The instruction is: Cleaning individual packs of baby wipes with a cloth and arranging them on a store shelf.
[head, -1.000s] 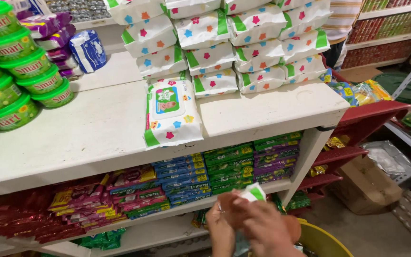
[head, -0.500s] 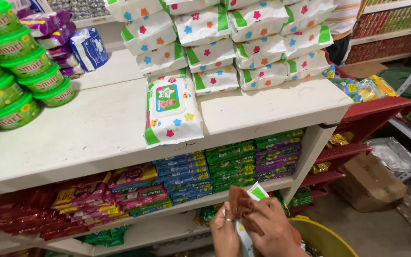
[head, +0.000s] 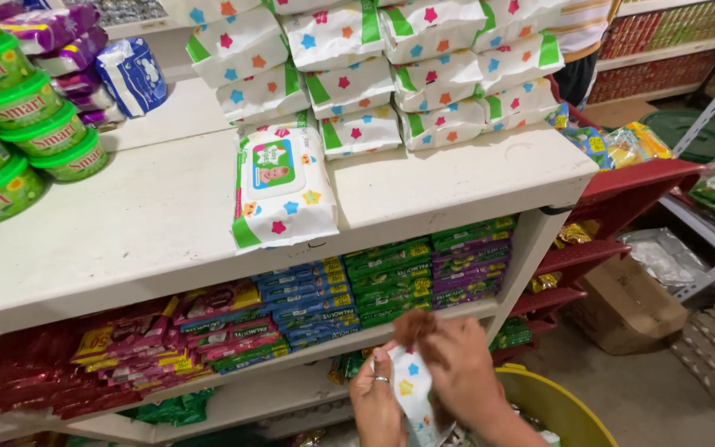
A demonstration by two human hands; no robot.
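**Wipes restock, one pack in hand down low**

Looks like most of the job's done already: the stack (head: 391, 58) of star-print wipes is piled high at the back of the white shelf (head: 126, 232), and one loose pack (head: 281, 192) lies flat in front of it, label up. What's left, I'd guess, is the pack (head: 414, 397) being held low down by the yellow bin (head: 556, 401), well below the shelf top.

Both hands are on it. Left hand (head: 376, 406) has its fingers curled round the left edge, ring showing. Right hand (head: 461, 372) is draped over the top, fingers wrapped on the pack, wrist bent down. Pack is upright-ish between them, partly hidden.
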